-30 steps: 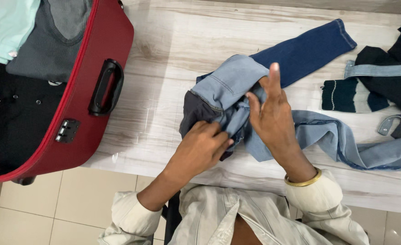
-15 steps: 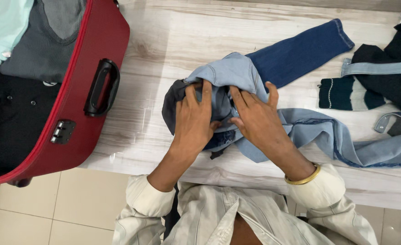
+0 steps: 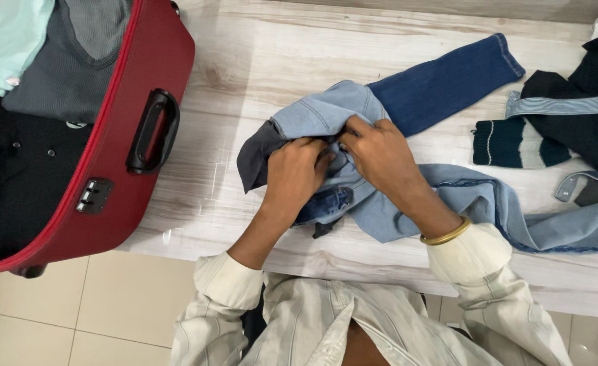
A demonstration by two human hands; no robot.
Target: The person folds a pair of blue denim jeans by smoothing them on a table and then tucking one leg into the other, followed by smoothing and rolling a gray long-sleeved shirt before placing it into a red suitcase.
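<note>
Denim garment, light blue, bunched on the pale wooden table beside an open red suitcase, now gripped by left hand and right hand, both curled shut after lying flat, gathering its folds.

Both arms are extended from the lower edge of the view toward 12 o'clock, and the 2 hands are brought together near the centre. The left hand is held palm-down with its fingers curled under, so the knuckles are turned toward 12 o'clock and the grip is closed. The right hand is set just beside it at 2 o'clock, touching it; its fingers are bent and pinched toward 10 o'clock, the thumb being hidden. The left forearm is angled toward 1 o'clock, the right toward 10 o'clock. Both forearms are bared, with pale sleeves pushed back. A gold bangle is worn on the right wrist.
</note>
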